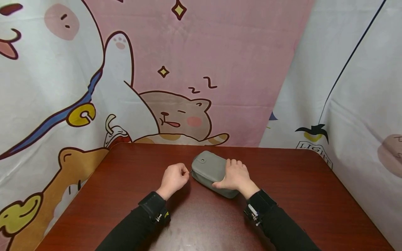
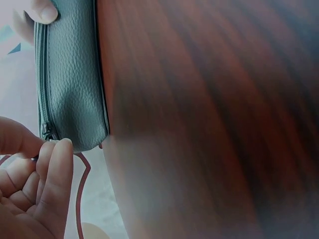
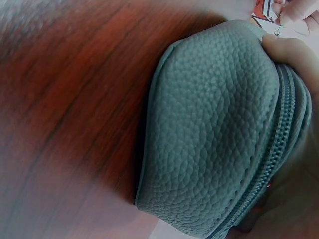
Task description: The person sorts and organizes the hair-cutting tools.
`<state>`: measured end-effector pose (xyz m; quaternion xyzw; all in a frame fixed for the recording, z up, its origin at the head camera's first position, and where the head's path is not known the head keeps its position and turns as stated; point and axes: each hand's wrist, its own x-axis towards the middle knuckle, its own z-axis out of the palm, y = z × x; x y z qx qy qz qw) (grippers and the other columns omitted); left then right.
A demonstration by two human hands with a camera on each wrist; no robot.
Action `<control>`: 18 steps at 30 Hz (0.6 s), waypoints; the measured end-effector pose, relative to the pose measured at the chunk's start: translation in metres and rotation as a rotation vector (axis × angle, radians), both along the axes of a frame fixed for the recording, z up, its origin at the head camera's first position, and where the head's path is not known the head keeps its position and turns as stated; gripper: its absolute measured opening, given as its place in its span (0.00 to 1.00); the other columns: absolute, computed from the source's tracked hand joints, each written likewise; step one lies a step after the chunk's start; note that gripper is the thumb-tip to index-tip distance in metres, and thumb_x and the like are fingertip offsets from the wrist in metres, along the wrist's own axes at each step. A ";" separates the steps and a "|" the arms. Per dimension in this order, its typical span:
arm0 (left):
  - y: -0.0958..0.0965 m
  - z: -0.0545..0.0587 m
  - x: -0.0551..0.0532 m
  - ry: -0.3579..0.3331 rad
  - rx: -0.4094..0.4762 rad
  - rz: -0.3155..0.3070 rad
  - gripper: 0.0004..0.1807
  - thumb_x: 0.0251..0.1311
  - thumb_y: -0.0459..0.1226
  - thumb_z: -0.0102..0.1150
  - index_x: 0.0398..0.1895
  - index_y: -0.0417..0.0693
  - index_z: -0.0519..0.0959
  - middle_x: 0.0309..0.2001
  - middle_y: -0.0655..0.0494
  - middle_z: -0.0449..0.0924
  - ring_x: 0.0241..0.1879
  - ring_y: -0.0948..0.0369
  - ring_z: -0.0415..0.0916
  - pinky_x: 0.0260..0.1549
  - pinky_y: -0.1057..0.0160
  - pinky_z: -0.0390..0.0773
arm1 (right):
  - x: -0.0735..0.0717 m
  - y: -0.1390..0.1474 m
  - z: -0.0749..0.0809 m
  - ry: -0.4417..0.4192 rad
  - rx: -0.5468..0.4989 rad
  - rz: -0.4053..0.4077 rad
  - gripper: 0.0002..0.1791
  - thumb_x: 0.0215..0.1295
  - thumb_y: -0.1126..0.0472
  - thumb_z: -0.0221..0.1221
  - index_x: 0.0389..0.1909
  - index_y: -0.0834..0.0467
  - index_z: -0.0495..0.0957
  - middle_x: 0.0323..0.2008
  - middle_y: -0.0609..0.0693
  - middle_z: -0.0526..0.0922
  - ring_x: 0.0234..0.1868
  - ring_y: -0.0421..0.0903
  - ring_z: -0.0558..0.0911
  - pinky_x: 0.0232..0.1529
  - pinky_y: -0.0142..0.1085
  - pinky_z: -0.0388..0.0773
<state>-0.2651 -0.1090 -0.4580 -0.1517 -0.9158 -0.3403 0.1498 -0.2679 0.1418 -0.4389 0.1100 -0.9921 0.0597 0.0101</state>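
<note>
A grey-green pebbled-leather zip pouch point(image 1: 207, 170) lies at an angle on the table, with a small snap button at its far left corner. My right hand point(image 1: 233, 176) grips its right part, fingers over the top and thumb along the front side. At the left end, my left hand point(image 1: 175, 179) pinches the zipper pull, which its fingertips mostly hide. The zipper slider point(image 2: 47, 132) shows just beyond those fingers in the left wrist view. In the right wrist view the zipper teeth point(image 3: 279, 142) run along the pouch's side and look meshed.
The dark red-brown wooden table point(image 1: 201, 230) has its far edge a little beyond the pouch. Behind it hangs a pink and white cloth point(image 1: 245, 69) with cartoon animals. Both wrists wear black bands with small devices.
</note>
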 end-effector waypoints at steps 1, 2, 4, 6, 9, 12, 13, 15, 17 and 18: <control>0.000 0.000 0.000 -0.002 0.000 0.002 0.11 0.55 0.29 0.64 0.19 0.51 0.78 0.18 0.64 0.73 0.18 0.65 0.66 0.19 0.65 0.67 | 0.000 0.000 0.000 -0.001 -0.001 0.001 0.66 0.37 0.24 0.67 0.66 0.72 0.64 0.56 0.66 0.72 0.55 0.62 0.71 0.56 0.55 0.69; -0.001 0.000 -0.001 -0.007 0.003 0.002 0.11 0.55 0.29 0.64 0.20 0.51 0.78 0.18 0.64 0.73 0.18 0.65 0.66 0.19 0.65 0.67 | 0.000 0.000 0.000 -0.002 0.000 0.001 0.67 0.38 0.24 0.67 0.66 0.72 0.64 0.56 0.66 0.72 0.55 0.63 0.71 0.57 0.55 0.69; -0.001 0.000 -0.001 -0.010 0.003 0.003 0.11 0.55 0.29 0.64 0.20 0.51 0.78 0.18 0.64 0.73 0.18 0.65 0.66 0.20 0.65 0.68 | 0.000 0.001 0.000 0.001 0.001 0.004 0.67 0.37 0.24 0.67 0.66 0.72 0.63 0.57 0.66 0.71 0.56 0.63 0.70 0.57 0.55 0.68; -0.002 0.000 -0.002 -0.004 -0.011 0.005 0.10 0.54 0.29 0.64 0.20 0.51 0.77 0.19 0.64 0.74 0.18 0.65 0.67 0.20 0.65 0.69 | 0.000 0.001 -0.001 -0.003 0.009 0.005 0.67 0.38 0.24 0.67 0.67 0.72 0.63 0.58 0.67 0.71 0.57 0.63 0.70 0.58 0.55 0.68; -0.003 0.000 -0.004 0.001 -0.041 0.009 0.10 0.54 0.29 0.64 0.20 0.51 0.78 0.19 0.64 0.74 0.19 0.66 0.67 0.21 0.65 0.69 | 0.000 0.002 -0.001 0.007 0.009 0.015 0.67 0.38 0.24 0.67 0.67 0.73 0.63 0.59 0.68 0.70 0.57 0.64 0.70 0.58 0.55 0.68; -0.004 -0.001 -0.005 0.003 -0.067 0.009 0.10 0.55 0.30 0.64 0.20 0.51 0.78 0.20 0.64 0.74 0.19 0.66 0.67 0.21 0.65 0.70 | 0.001 0.003 -0.001 0.014 0.003 0.027 0.67 0.39 0.25 0.67 0.67 0.73 0.63 0.60 0.68 0.70 0.57 0.65 0.70 0.58 0.56 0.68; -0.004 0.000 -0.005 0.004 -0.072 0.007 0.10 0.55 0.30 0.64 0.20 0.51 0.78 0.20 0.64 0.74 0.19 0.66 0.67 0.21 0.65 0.70 | 0.001 0.003 -0.001 0.020 -0.002 0.034 0.66 0.39 0.25 0.67 0.67 0.73 0.63 0.59 0.68 0.71 0.57 0.65 0.70 0.58 0.56 0.68; -0.004 0.000 -0.006 0.012 -0.092 0.007 0.10 0.56 0.31 0.65 0.20 0.52 0.77 0.20 0.64 0.74 0.20 0.66 0.68 0.22 0.64 0.71 | 0.002 0.004 -0.001 0.025 -0.007 0.045 0.65 0.39 0.26 0.67 0.67 0.73 0.64 0.59 0.68 0.71 0.57 0.65 0.70 0.58 0.56 0.68; -0.005 0.000 -0.006 0.024 -0.112 0.007 0.11 0.56 0.31 0.65 0.20 0.52 0.77 0.21 0.64 0.74 0.20 0.66 0.69 0.21 0.64 0.71 | 0.002 0.006 -0.001 0.031 -0.013 0.060 0.64 0.40 0.26 0.68 0.66 0.73 0.64 0.58 0.68 0.71 0.57 0.65 0.70 0.57 0.56 0.68; -0.005 0.000 -0.006 0.032 -0.121 0.005 0.11 0.56 0.31 0.65 0.20 0.53 0.76 0.21 0.64 0.74 0.20 0.66 0.69 0.22 0.64 0.72 | 0.002 0.006 0.000 0.032 -0.016 0.068 0.64 0.40 0.27 0.68 0.66 0.73 0.64 0.58 0.69 0.71 0.57 0.65 0.70 0.57 0.56 0.68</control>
